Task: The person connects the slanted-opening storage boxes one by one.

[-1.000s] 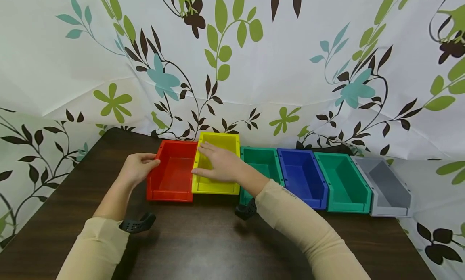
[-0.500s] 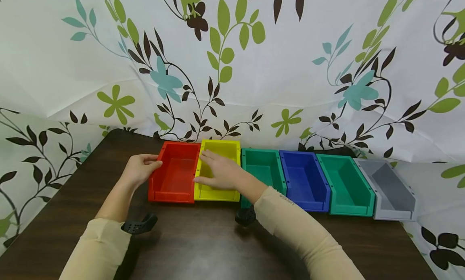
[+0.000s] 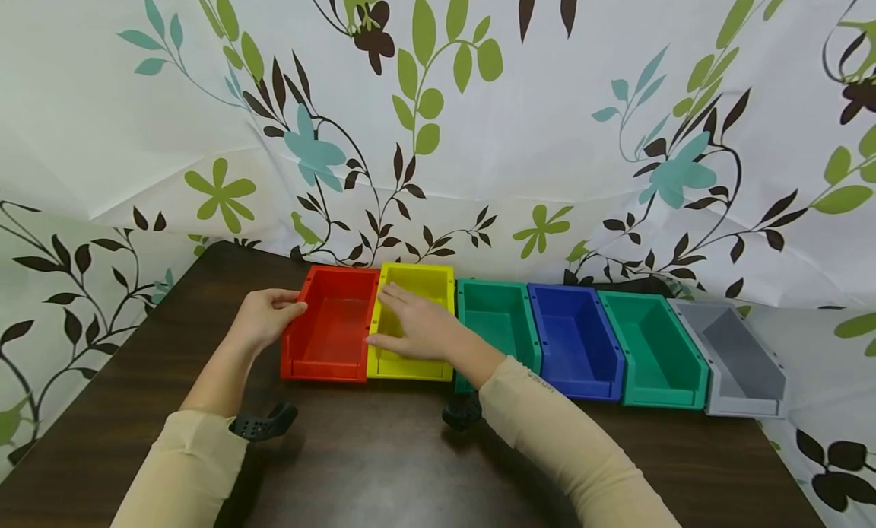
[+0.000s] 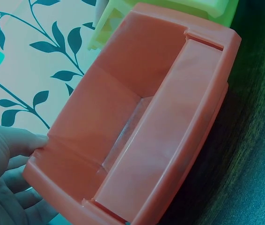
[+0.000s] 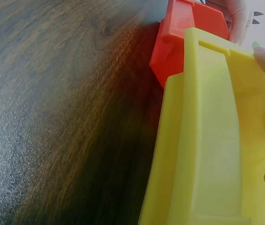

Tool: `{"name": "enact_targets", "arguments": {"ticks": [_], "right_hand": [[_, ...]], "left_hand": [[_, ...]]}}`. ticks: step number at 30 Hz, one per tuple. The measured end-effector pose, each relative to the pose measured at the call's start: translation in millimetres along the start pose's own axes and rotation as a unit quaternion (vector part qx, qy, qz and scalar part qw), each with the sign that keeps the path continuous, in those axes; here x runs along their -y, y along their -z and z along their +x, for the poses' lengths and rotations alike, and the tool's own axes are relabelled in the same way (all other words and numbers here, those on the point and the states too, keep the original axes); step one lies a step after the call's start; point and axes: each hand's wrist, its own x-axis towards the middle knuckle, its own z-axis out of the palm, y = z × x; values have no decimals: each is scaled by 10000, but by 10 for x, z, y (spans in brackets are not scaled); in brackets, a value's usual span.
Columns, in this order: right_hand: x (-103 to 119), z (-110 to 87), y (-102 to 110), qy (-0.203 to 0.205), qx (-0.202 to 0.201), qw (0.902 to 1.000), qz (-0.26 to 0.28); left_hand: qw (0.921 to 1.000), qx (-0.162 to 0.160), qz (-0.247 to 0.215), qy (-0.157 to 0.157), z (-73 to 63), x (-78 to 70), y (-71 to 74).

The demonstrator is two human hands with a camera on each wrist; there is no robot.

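With six bins already rowed, our left hand grips the red plastic bin while our right hand's spread fingers press the yellow plastic bin beside it.

Both forearms, in beige sleeves, reached forward from the lower edge of the head view, each with a black wrist mount. The left hand lay out to the left, its fingers loosely bent and the thumb forward. The right hand crossed inward, palm down, with fingers straight and spread.
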Motion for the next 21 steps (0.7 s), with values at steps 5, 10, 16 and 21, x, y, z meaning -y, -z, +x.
{"name": "enact_targets", "arguments": {"ticks": [5,10,16,21], "right_hand": [[-9,-5,-20,-34,10,10000,54],[-20,-6,-109,-85,93,9999,69],[-20,-22,-156,-169,95,9998,74],[-9,-12,-176,-111,107,9999,-1]], "left_hand": [[10000,0,85,-50,4,-14,-1],[9999,-12,145,-78,-2,18,-2],[9999,2,137,-28,-9,2,-6],[9999,-13,136,5,7,-6,-1]]}}
